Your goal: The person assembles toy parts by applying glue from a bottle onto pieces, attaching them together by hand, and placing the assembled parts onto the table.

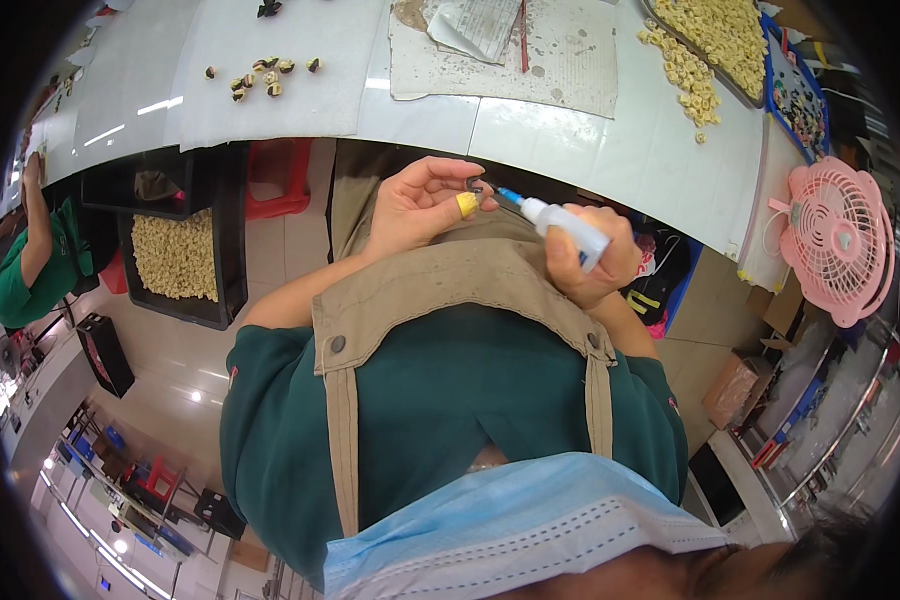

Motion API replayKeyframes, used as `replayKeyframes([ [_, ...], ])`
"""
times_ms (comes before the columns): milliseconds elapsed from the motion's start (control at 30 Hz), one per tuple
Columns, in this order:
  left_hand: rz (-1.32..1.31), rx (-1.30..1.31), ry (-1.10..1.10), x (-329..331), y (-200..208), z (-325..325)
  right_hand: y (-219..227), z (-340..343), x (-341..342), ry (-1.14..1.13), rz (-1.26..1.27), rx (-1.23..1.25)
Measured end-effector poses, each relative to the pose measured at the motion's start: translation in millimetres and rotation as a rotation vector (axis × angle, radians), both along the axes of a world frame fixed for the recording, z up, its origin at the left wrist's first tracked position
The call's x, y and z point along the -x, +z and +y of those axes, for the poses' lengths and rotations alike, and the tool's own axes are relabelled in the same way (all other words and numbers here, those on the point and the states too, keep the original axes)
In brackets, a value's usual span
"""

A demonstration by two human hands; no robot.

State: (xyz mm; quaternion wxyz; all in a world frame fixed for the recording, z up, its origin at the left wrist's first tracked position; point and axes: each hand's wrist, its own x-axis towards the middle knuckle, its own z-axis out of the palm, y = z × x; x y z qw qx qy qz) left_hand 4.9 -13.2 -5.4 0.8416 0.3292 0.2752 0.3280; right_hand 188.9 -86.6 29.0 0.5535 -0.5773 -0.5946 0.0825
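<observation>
My left hand (410,208), fingers pinched, holds a small dark piece (474,184) too small to name. A yellow wrap (467,204) covers part of its thumb. Wrapped in my right hand (610,255) is a translucent white squeeze bottle (560,222). Its thin tip with a blue collar (510,196) points left, close to the small dark piece; whether they touch I cannot tell. Both hands are above my lap, just on my side of the table edge. On the white table (425,122), several small dark-and-cream pieces (273,77) lie at the far left.
Cream-coloured small pieces (685,75) are heaped at the far right beside a blue tray (800,105). A pink fan (838,240) stands at right. A stained cardboard sheet (570,65) lies on the table. At left, a black crate (232,270) holds cream pieces; another person's arm (38,215) shows beyond.
</observation>
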Motion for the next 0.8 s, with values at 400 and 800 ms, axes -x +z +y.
replayKeyframes([
  [400, 0.061, 0.109, 0.043, -2.9, 3.8, 6.9, -36.4, 106.1, -47.3, -0.247, 0.13, 0.347],
  [800, 0.046, 0.152, -0.023, -3.6, 4.9, 14.3, -27.2, 37.9, -166.1, -0.737, -0.192, 0.282],
])
